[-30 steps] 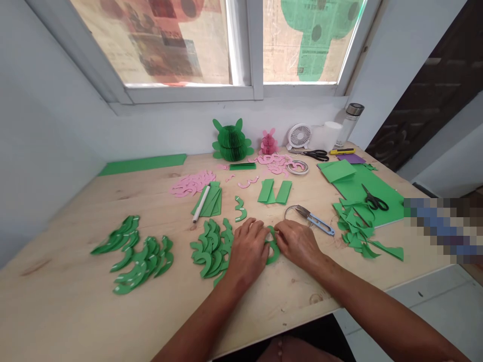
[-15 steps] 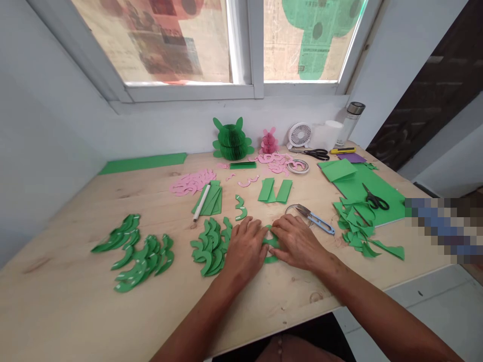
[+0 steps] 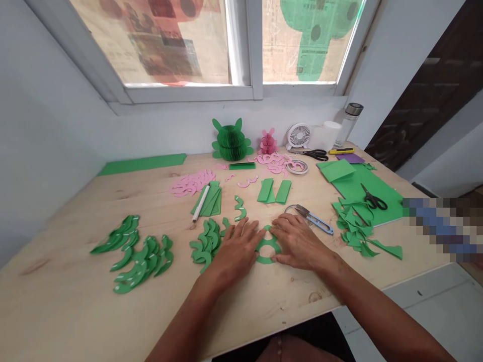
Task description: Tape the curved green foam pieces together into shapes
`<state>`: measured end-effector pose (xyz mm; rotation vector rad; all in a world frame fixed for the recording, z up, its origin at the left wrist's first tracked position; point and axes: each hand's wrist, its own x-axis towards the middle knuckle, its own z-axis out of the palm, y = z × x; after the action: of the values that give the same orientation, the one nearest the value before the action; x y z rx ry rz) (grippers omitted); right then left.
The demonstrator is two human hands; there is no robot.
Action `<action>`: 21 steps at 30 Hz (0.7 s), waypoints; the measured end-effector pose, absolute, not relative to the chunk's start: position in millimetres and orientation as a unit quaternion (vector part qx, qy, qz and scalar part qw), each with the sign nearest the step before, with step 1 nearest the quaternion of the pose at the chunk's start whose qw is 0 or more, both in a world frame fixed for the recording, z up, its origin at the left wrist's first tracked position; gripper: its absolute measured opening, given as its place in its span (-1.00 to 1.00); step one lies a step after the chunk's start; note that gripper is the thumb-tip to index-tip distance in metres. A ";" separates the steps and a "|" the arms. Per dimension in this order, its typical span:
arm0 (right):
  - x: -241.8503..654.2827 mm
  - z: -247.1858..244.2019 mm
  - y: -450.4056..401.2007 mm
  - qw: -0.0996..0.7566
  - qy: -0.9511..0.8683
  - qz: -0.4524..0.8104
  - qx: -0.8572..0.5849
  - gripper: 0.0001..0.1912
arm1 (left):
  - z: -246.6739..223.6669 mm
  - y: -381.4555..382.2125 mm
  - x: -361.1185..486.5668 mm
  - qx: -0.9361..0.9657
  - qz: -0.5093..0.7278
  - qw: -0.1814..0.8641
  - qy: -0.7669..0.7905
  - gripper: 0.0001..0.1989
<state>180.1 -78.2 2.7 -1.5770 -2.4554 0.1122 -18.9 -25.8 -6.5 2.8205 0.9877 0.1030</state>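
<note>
A green paper cutout (image 3: 266, 260) with round openings lies flat on the wooden table between my hands. My left hand (image 3: 238, 249) rests over its left edge, fingers spread. On the opposite edge lies my right hand (image 3: 298, 242), its fingers apart and pressing the paper down. Just left of my left hand is a pile of wavy green cutouts (image 3: 207, 241), partly covered by it. Above the hands sits a single wavy green piece (image 3: 240, 208) with small white marks. Blue-handled thread snips (image 3: 317, 221) lie beyond my right hand.
More wavy green pieces (image 3: 141, 261) lie at left. A white pen (image 3: 201, 203) rests on green strips. Pink cutouts (image 3: 193, 182), green and pink paper figures, and a small fan (image 3: 299, 136) are farther back. Black scissors (image 3: 374, 197) and green scraps (image 3: 354, 226) lie at right.
My left hand has shifted slightly left and down, so more of the green cutout shows between my hands. The right hand stays nearly in place.
</note>
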 end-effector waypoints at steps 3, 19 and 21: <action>180.3 2.0 -78.0 0.117 -0.836 0.036 -0.534 -0.46 | -2.5 -25.3 -20.5 0.938 0.011 0.087 0.337 -0.47; 181.2 -0.8 -75.5 0.205 -0.827 0.048 -0.522 -0.57 | 4.1 -20.3 -16.4 0.918 0.086 0.081 0.379 -0.62; 186.2 0.1 -72.8 0.247 -0.798 0.031 -0.548 -0.66 | 3.8 -19.5 -15.6 0.915 0.108 0.086 0.379 -0.63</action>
<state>186.2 -72.8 0.1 -1.4953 -2.1770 0.0832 -15.6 -19.5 3.8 2.7274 1.1309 0.3233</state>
